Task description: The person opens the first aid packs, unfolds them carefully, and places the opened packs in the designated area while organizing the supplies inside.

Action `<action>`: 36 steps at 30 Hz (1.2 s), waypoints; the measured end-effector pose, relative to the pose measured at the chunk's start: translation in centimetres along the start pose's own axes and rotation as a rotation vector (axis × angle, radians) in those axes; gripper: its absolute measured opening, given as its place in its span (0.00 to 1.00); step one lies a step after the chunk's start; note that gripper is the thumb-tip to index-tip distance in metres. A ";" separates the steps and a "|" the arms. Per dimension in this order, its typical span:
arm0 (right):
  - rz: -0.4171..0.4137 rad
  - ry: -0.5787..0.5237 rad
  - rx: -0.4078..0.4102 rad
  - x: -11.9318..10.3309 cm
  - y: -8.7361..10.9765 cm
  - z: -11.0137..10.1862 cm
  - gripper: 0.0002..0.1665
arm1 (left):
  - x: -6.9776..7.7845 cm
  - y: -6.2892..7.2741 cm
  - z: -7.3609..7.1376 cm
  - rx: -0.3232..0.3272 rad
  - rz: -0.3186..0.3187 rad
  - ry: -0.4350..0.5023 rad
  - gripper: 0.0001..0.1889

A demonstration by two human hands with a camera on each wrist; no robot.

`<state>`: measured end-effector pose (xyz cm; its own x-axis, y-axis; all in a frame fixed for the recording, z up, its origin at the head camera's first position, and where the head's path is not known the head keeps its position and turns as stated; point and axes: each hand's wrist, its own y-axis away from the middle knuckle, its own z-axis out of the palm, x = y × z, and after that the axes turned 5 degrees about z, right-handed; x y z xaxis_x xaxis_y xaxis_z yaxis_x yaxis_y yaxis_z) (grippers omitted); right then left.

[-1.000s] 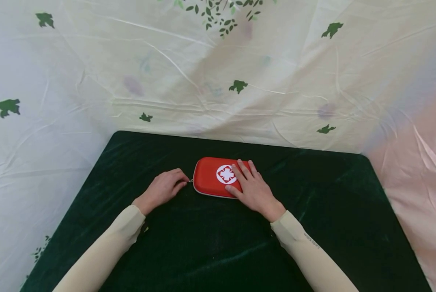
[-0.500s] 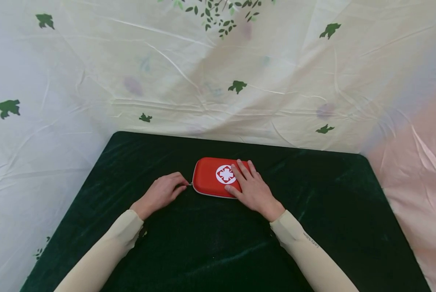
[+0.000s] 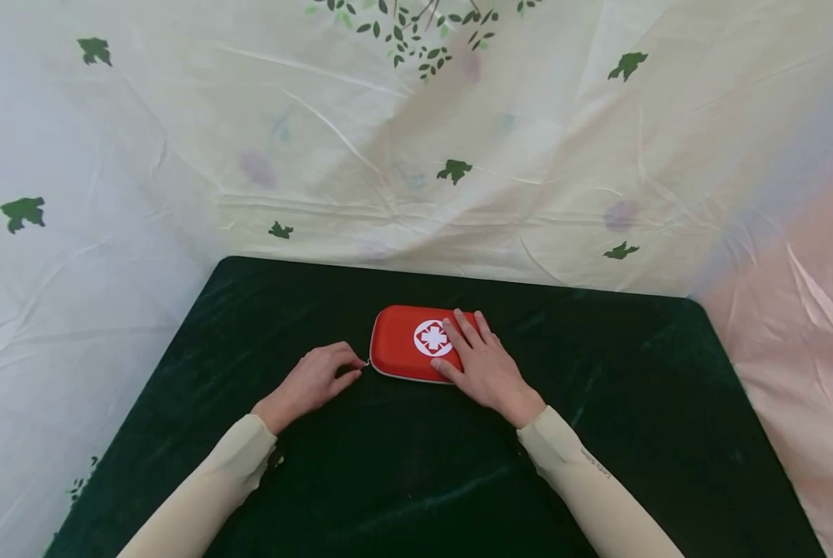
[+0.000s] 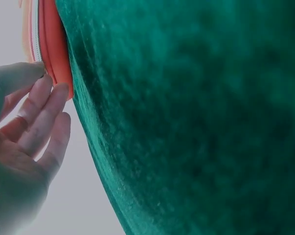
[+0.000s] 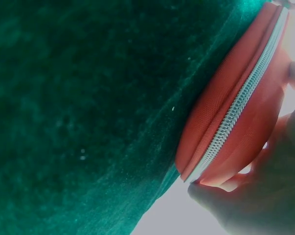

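A red zippered first-aid case [image 3: 394,345] with a white cross emblem [image 3: 431,338] lies flat on the dark green cloth. At its left end, near the front corner, my left hand [image 3: 311,384] pinches the small metal zipper pull [image 3: 368,362] between thumb and forefinger. My right hand [image 3: 489,373] rests on the case's right part with fingers spread and straight, covering that end and part of the emblem. In the right wrist view the zipper teeth [image 5: 230,117] run closed along the visible side. The left wrist view shows the thumb and fingertips at the zipper; they hide the pull.
The green velvet cloth [image 3: 416,465] covers a table with rounded far corners. Behind it and at both sides hang pale curtains [image 3: 360,155] printed with green leaves and birds.
My left hand has drawn the zipper pull along the case's left end toward the near corner. My right hand stays on the case. The head view has shifted slightly.
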<state>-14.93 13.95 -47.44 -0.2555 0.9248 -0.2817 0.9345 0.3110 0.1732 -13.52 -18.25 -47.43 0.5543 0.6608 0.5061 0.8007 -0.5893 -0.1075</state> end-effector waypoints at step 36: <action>-0.026 -0.076 0.146 -0.3 -0.8 -1.8 0.39 | 2.1 -0.4 1.6 -0.056 -0.043 0.102 0.10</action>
<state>-16.02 13.87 -45.77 -0.2661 0.8957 -0.3562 0.9552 0.2947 0.0275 -12.29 -15.88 -47.72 0.4914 0.6370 0.5939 0.8079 -0.5881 -0.0376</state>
